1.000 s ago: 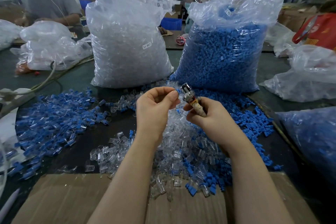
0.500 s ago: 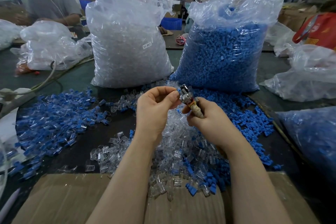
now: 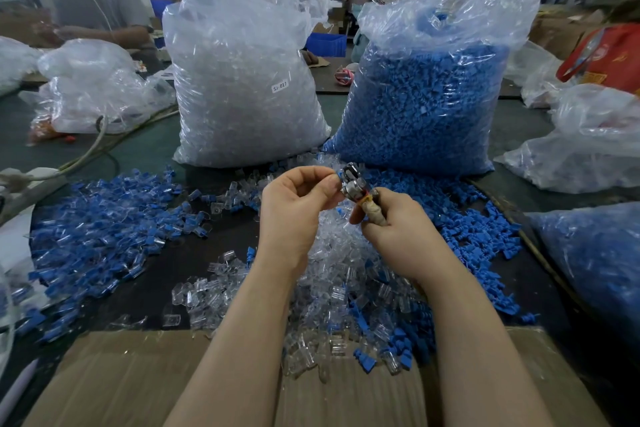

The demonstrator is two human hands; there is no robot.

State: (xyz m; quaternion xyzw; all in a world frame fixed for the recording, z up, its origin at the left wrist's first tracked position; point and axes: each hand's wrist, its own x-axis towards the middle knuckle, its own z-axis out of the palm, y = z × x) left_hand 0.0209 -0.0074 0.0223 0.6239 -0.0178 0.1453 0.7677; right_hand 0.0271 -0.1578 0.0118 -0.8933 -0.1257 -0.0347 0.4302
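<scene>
My right hand (image 3: pixel 401 232) grips a small metal tool (image 3: pixel 355 184) by its tape-wrapped handle, the metal head pointing up and left. My left hand (image 3: pixel 294 204) has its fingers curled and pinches a small blue-and-clear plastic piece (image 3: pixel 336 177) against the tool's head. Both hands hover above a heap of clear plastic caps (image 3: pixel 339 288) mixed with blue plugs (image 3: pixel 460 218) on the dark table. What lies inside the left palm is hidden.
Two tall plastic sacks stand behind: one of clear caps (image 3: pixel 242 80), one of blue plugs (image 3: pixel 426 97). A pile of assembled blue-and-clear pieces (image 3: pixel 97 218) lies left. Cardboard (image 3: pixel 138 385) covers the near edge. More bags sit right (image 3: pixel 588 149); a person (image 3: pixel 90 0) works far left.
My left hand has moved slightly right, bringing its piece against the tool's head. The right hand and tool shifted a little down and left.
</scene>
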